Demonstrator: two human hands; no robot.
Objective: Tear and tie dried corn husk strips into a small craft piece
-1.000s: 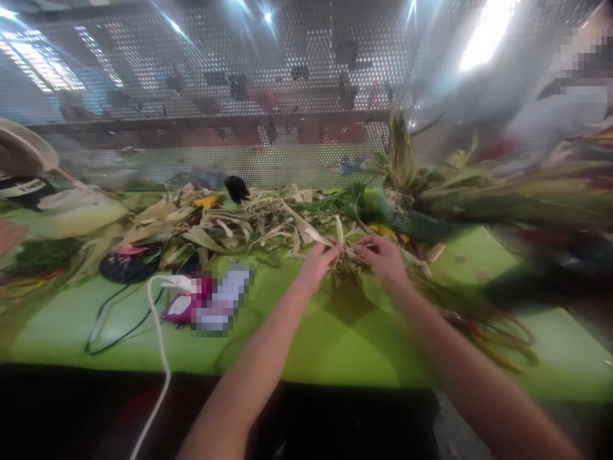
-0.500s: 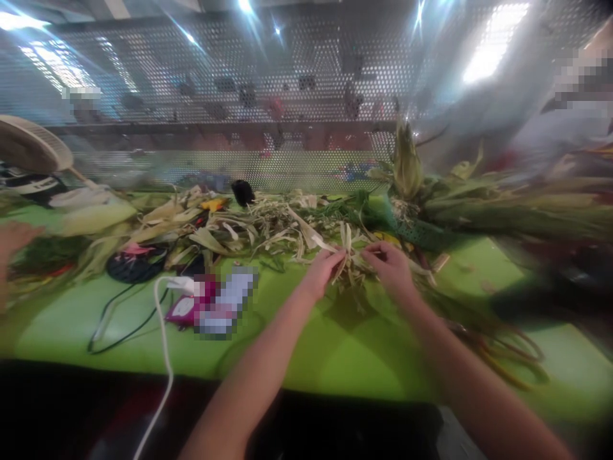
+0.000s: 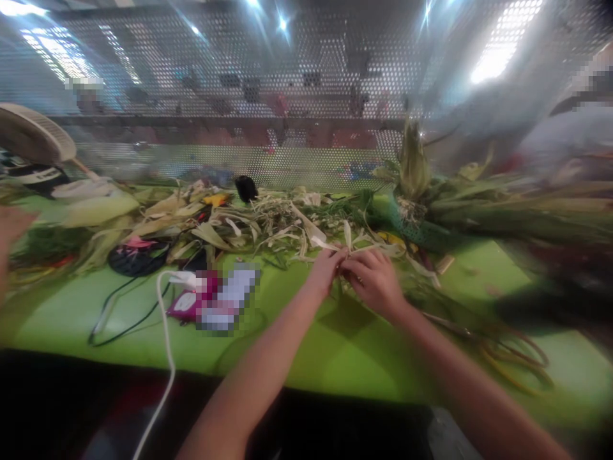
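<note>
A: Where are the 2 hands?
B: Just past centre, toward 1 o'clock. The left hand (image 3: 325,271) and right hand (image 3: 376,281) touch, both pinching dried husk strips (image 3: 347,235) over the green table (image 3: 345,358).
A: And around them?
B: A husk pile (image 3: 230,227) at 11 o'clock, leafy stalks (image 3: 502,204) at 3 o'clock, a white cable (image 3: 167,332) at 8 o'clock.

Left hand (image 3: 325,271) close against right hand (image 3: 376,281)
</note>
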